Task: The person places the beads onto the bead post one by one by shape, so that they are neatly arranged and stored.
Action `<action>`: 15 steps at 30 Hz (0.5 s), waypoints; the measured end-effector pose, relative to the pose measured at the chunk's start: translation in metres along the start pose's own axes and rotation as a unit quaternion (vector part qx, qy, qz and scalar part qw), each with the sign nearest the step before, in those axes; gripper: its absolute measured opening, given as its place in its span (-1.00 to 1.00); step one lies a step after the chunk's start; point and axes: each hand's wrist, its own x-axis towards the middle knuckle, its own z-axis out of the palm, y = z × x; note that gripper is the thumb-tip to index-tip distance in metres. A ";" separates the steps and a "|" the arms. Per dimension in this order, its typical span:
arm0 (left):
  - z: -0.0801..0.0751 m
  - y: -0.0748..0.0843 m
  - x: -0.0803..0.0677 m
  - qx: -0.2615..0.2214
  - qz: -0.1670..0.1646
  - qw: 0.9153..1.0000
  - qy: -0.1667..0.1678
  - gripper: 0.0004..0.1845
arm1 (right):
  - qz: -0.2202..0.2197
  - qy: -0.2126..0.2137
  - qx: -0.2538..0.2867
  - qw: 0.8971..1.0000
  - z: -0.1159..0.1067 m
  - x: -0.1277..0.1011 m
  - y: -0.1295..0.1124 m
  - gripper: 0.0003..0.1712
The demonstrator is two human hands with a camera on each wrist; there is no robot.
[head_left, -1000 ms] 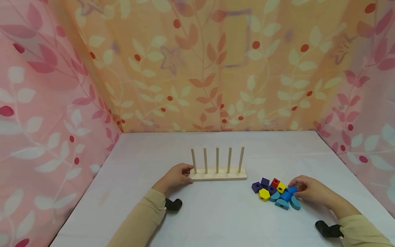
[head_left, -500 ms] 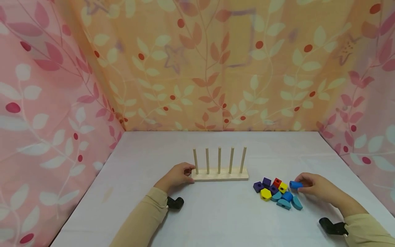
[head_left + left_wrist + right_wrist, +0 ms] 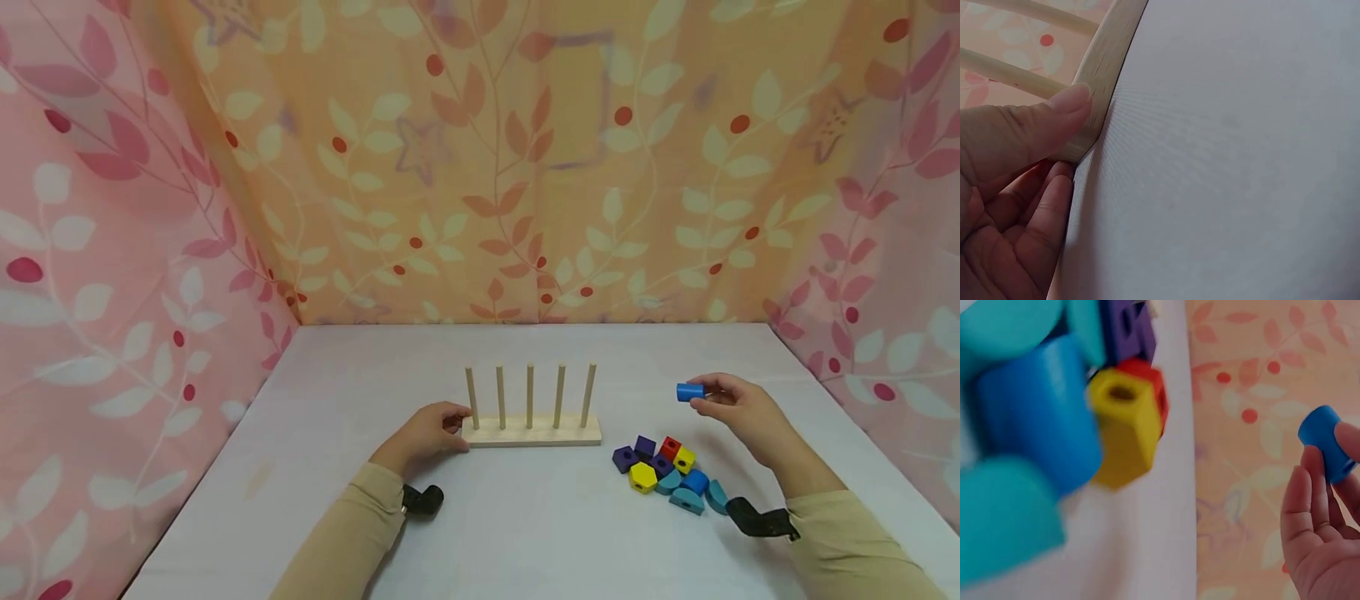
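A pale wooden peg stand (image 3: 531, 433) with several upright bare pegs sits in the middle of the table. My left hand (image 3: 429, 429) grips its left end. In the left wrist view my thumb (image 3: 1075, 103) lies on the wooden base, with the other fingers curled against its end. Raised over the table at the right, my right hand (image 3: 738, 407) pinches a blue cylinder bead (image 3: 690, 392) between thumb and fingers. The right wrist view shows this blue bead (image 3: 1324, 440) from the side, a hole showing at its lower end.
Right of the stand lies a cluster of beads: purple cubes (image 3: 625, 458), a red cube (image 3: 670, 446), yellow beads (image 3: 642, 477), teal half-rounds (image 3: 686, 501) and another blue cylinder (image 3: 696, 481). Black wrist mounts (image 3: 759, 518) stick out from both sleeves. Patterned cloth (image 3: 525, 208) encloses the white table.
My right hand has lifted the blue cylinder bead out of the cluster and carried it up, away from me and slightly left. The left hand and the stand stay in place.
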 end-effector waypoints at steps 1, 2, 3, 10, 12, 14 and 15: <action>0.000 0.000 0.000 -0.001 -0.003 1.000 0.001 -0.38 | -0.007 0.007 0.009 1.000 0.002 0.002 -0.004 -0.39; 0.000 -0.001 0.000 -0.003 -0.005 1.000 0.001 -0.39 | -0.016 0.014 0.021 1.000 0.004 0.004 -0.007 -0.41; 0.000 -0.001 0.000 -0.005 -0.006 1.000 0.001 -0.39 | -0.025 0.019 0.036 0.999 0.007 0.005 -0.011 -0.43; 0.001 -0.003 -0.002 -0.018 -0.007 1.000 0.005 -0.39 | -0.078 0.024 0.119 0.989 0.026 0.016 -0.037 -0.53; 0.002 -0.003 -0.002 -0.018 -0.004 1.000 0.006 -0.39 | -0.082 0.027 0.116 0.990 0.031 0.018 -0.046 -0.52; 0.001 -0.003 -0.003 -0.021 -0.006 1.000 0.006 -0.39 | -0.084 0.029 0.111 0.990 0.035 0.021 -0.055 -0.51; 0.001 -0.003 -0.002 -0.024 -0.007 1.000 0.005 -0.39 | -0.087 0.030 0.110 0.990 0.037 0.022 -0.059 -0.51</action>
